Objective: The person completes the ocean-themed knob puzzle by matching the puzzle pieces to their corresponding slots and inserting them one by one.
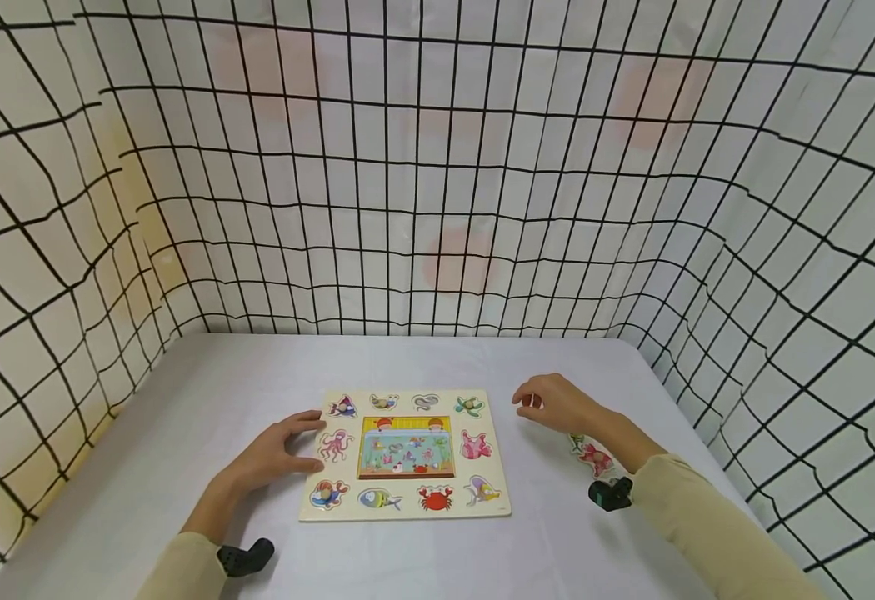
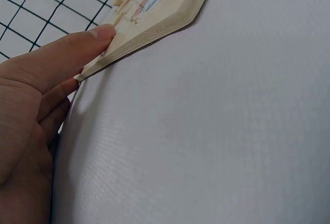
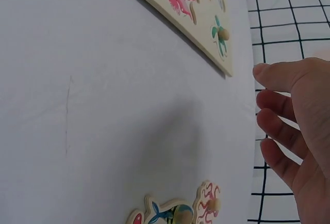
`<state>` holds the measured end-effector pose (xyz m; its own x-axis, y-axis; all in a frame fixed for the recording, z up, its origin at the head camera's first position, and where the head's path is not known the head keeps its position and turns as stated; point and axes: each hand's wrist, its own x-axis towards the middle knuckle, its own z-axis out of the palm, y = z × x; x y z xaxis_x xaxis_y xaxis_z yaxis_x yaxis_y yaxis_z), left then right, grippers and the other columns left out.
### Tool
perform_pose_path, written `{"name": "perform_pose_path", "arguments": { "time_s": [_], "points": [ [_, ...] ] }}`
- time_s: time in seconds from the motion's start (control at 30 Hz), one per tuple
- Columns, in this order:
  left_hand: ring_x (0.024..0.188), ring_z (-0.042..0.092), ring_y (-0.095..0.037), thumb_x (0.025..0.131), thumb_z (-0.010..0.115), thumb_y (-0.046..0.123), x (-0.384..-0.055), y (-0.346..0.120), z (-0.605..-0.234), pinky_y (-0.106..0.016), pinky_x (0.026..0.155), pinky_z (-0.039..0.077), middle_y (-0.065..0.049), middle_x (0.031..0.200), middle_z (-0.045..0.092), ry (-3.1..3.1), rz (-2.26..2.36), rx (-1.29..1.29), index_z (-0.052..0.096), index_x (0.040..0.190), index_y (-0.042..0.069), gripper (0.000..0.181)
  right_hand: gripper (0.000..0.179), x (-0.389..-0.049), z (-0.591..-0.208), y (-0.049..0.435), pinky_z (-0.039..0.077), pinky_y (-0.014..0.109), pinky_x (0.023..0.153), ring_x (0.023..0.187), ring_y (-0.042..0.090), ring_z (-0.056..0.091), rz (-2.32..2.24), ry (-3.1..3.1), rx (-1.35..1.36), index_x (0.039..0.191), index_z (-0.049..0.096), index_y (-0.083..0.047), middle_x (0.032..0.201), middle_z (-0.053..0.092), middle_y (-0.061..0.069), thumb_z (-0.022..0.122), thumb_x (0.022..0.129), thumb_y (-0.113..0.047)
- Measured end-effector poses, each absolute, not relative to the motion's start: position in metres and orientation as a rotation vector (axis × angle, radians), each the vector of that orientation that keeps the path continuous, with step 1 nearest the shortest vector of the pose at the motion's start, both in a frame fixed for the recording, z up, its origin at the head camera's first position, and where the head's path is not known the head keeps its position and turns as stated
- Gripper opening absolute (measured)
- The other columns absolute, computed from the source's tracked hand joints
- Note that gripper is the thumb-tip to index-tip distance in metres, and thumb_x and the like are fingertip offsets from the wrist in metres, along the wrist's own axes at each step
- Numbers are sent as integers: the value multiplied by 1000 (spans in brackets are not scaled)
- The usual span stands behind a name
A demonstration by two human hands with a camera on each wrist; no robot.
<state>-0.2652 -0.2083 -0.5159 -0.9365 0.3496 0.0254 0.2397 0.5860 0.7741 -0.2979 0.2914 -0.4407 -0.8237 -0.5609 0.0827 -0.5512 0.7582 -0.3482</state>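
A wooden peg puzzle board (image 1: 406, 513) with sea-animal pictures around a printed aquarium scene lies flat. My left hand (image 1: 276, 454) touches its left edge, fingers spread; in the left wrist view the thumb (image 2: 82, 48) rests on the board's edge (image 2: 149, 41). In the right wrist view a green turtle-like piece (image 3: 220, 37) with a wooden knob sits at the board's corner. My right hand (image 1: 557, 403) hovers beyond the right edge, fingers loosely bent, holding nothing. Below it lie loose pieces: an octopus piece (image 3: 207, 203) and a striped fish piece (image 3: 170, 213), both knobbed.
A white cloth covers the table (image 1: 422, 558). Black grid netting (image 1: 437, 192) over white sheeting encloses the back and both sides. A pink loose piece (image 1: 596, 459) lies under the right forearm, partly hidden. Each wrist wears a small black device.
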Motion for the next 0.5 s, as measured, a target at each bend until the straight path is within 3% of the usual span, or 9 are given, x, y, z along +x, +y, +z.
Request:
{"name": "perform_pose_path", "arguments": {
  "time_s": [0.5],
  "points": [
    [148, 28, -48, 79, 92, 31, -265, -209, -518, -71, 115, 21, -19, 158, 43, 2674, 1290, 495, 62, 141, 5, 74, 16, -289, -451, 316, 55, 28, 72, 82, 11, 58, -566, 2934, -833, 110, 76, -5, 90, 66, -10, 75, 95, -11]
  ]
}}
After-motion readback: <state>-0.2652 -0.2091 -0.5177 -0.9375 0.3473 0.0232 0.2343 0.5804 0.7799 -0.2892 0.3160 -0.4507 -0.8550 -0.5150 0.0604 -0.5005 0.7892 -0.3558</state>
